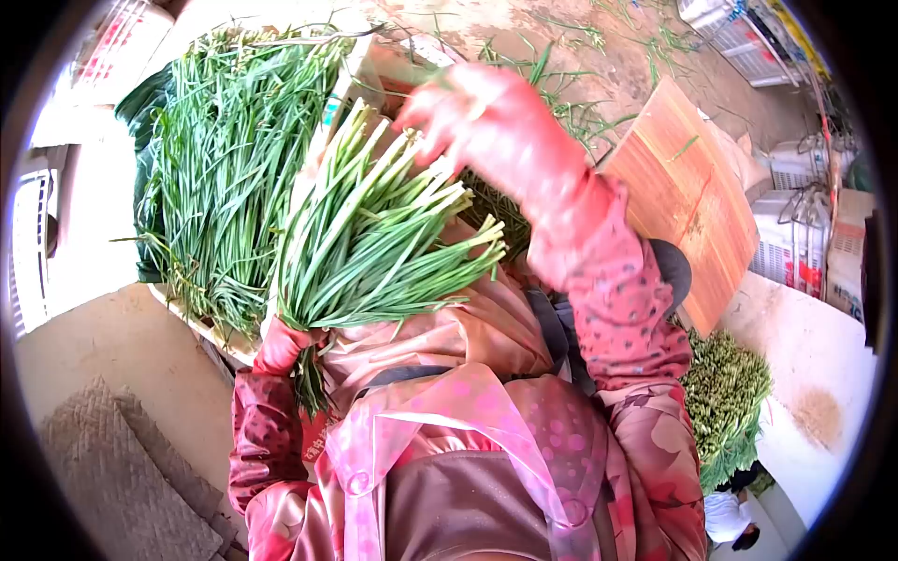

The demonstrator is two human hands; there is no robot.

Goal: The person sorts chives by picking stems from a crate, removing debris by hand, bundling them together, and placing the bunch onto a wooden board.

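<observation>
My left hand (283,346), in a red glove, is closed round the leafy lower end of a bunch of garlic chives (374,234). The bunch fans out over my lap, its pale cut ends pointing up and to the right. Above those ends is my right hand (468,107), also red-gloved and smeared by motion. Its fingers reach down close to the pale stalk tips; whether they grip any is unclear. Beside the bunch on the left lies a large heap of garlic chives (234,159), leaves running lengthwise.
A wooden board (692,196) leans at my right. Below it stands a pile of bundled green stalks (725,402). Loose leaves (589,122) litter the floor ahead. Packed white bags (790,234) stand at far right; a grey quilted mat (122,477) lies lower left. Another person (730,516) is partly visible lower right.
</observation>
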